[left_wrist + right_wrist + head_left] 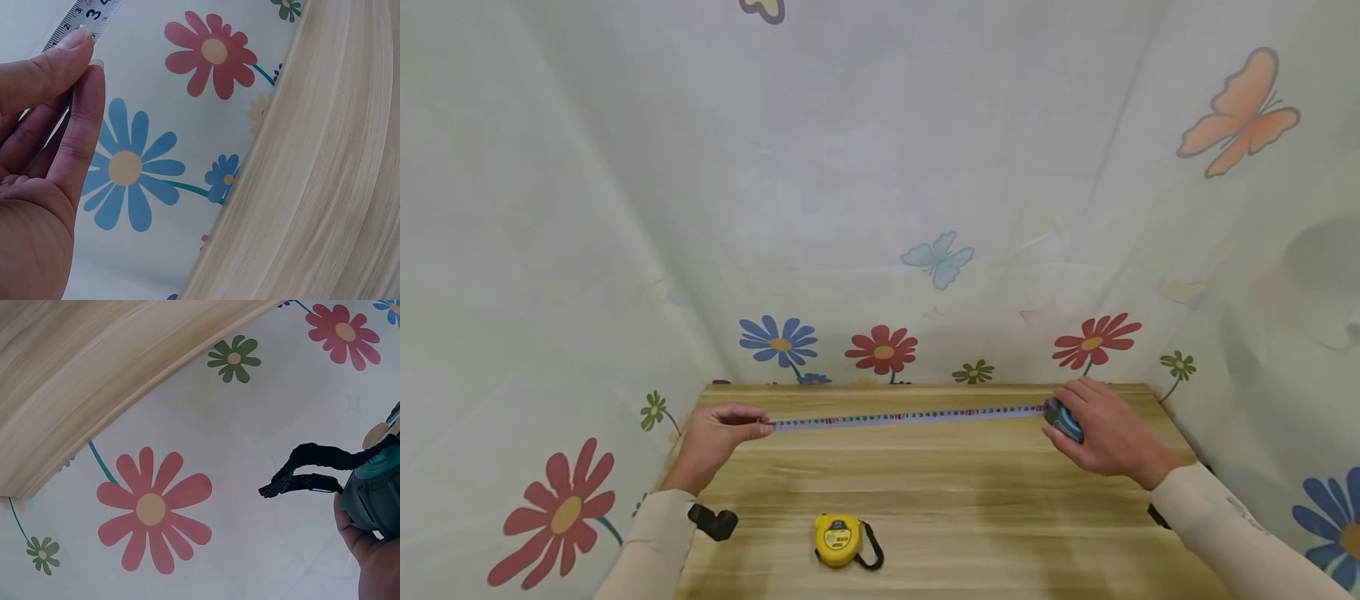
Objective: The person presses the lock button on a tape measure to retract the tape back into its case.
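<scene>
A tape measure point(1064, 419) with a dark and teal case is gripped by my right hand point(1105, 427). Its white blade point(910, 416), marked with black and red numbers, stretches nearly straight across to my left hand point(718, 437). Thumb and forefinger of the left hand pinch the blade's end; the left wrist view shows the numbered strip point(94, 14) coming out past the thumb. A black wrist strap point(312, 459) hangs from the case in the right wrist view. Nearer to me, a yellow tape measure point(837, 540) lies on the table with its black strap looped to the right.
The wood-grain table point(925, 500) ends at a pale curtain point(880, 167) printed with flowers and butterflies, which stands behind and on both sides. A black wrist camera point(713, 522) sits by the left sleeve.
</scene>
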{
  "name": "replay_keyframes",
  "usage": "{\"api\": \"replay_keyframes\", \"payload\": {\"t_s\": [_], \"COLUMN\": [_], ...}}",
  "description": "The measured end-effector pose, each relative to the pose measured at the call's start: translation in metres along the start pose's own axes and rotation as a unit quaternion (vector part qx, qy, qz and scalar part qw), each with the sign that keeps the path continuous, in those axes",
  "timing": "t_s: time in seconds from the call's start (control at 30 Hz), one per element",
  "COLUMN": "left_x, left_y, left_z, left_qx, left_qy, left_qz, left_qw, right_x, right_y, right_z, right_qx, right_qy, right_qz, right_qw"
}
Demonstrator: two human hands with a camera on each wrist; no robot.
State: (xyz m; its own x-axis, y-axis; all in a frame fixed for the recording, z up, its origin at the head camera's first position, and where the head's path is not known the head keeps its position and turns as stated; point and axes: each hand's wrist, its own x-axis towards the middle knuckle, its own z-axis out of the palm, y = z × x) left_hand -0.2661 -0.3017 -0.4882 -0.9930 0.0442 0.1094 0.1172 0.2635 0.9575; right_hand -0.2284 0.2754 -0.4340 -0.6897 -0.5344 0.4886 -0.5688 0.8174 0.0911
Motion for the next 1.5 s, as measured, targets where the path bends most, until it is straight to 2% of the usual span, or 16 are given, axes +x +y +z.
{"api": "replay_keyframes", "payload": {"t_s": [0.47,0.93,1.23,1.5], "left_x": [-0.0011,-0.0011,-0.0022,-0.0032], "left_y": [0.0026,0.0045,0.0058,0.0091], "left_z": [0.0028,0.0071,0.0084,0.0094], "left_qx": [-0.002,0.004,0.002,0.005], "left_qy": [-0.009,-0.006,-0.008,-0.007], "left_qz": [0.006,-0.015,-0.012,-0.021], "left_qw": [0.9999,0.9999,0.9999,0.9997], "right_x": [-0.0009,-0.0007,-0.0008,-0.0004], "right_y": [0.0010,0.0003,-0.0009,-0.0003], "right_z": [0.0001,0.0013,0.0013,0.0013], "right_qx": [0.005,0.004,0.006,0.005], "right_qy": [-0.003,0.008,0.015,0.022], "right_qz": [0.002,-0.007,-0.008,-0.014], "right_qw": [1.0000,0.9999,0.9998,0.9996]}}
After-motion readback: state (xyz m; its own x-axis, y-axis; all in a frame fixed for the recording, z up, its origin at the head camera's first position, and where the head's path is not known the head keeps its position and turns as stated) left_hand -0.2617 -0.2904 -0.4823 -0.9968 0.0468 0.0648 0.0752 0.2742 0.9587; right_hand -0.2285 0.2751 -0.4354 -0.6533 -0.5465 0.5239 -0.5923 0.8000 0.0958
